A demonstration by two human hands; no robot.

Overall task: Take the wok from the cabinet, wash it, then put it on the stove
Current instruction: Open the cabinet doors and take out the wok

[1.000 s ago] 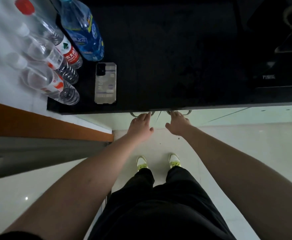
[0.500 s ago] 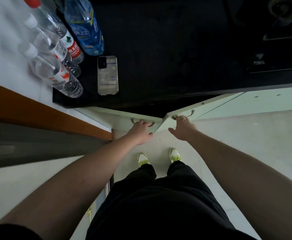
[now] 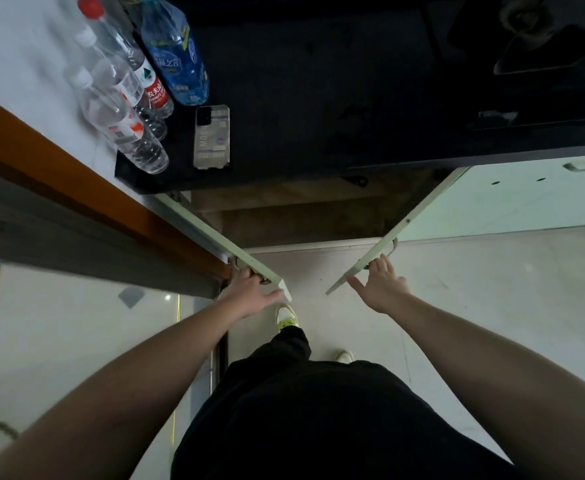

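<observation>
Two pale green cabinet doors stand swung wide under the black countertop point(image 3: 318, 98). My left hand point(image 3: 253, 294) grips the metal handle of the left door point(image 3: 221, 240). My right hand point(image 3: 382, 287) has its fingers hooked on the handle of the right door point(image 3: 398, 230), thumb spread out. Between the doors the cabinet inside point(image 3: 301, 220) shows dim brown shelf surfaces; no wok is visible there. A dark stove point(image 3: 543, 57) sits on the counter at the far right.
Several water bottles point(image 3: 135, 88) and a phone point(image 3: 212, 136) stand on the counter's left end. An orange-edged ledge point(image 3: 76, 174) runs along the left. A closed cabinet door point(image 3: 526, 195) lies to the right. My legs and shoes are on the pale floor.
Both doors have swung from nearly closed to wide open, my hands moving apart and toward me with the handles. My right foot has stepped back.
</observation>
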